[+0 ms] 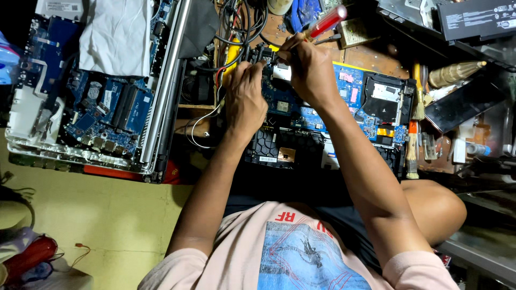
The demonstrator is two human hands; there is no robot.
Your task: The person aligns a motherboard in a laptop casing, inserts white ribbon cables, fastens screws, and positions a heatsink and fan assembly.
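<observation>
A blue laptop motherboard [344,107] is seen lying bare in its opened black chassis [279,150] on the surface [371,56], so the cover is judged to be already off. Work on the board itself appears to be under way: the right hand [309,67] is clenched around a red-handled screwdriver [322,24], whose tip is hidden behind the fingers at the far left corner of the board. The left hand [244,96] is pressed down just beside it, fingertips touching the board's edge; whether anything small is pinched in it cannot be told. Most parts are still seated on the board, so much is judged to remain.

To the left, a second opened laptop [91,113] is lying with its own blue board exposed and a white cloth [115,35] draped over its far part. A tangle of black cables [242,21] lies at the far side. No tray or box for screws can be made out; at the right, brushes [413,145] and a brass-coloured cone tool [457,72] lie loose.
</observation>
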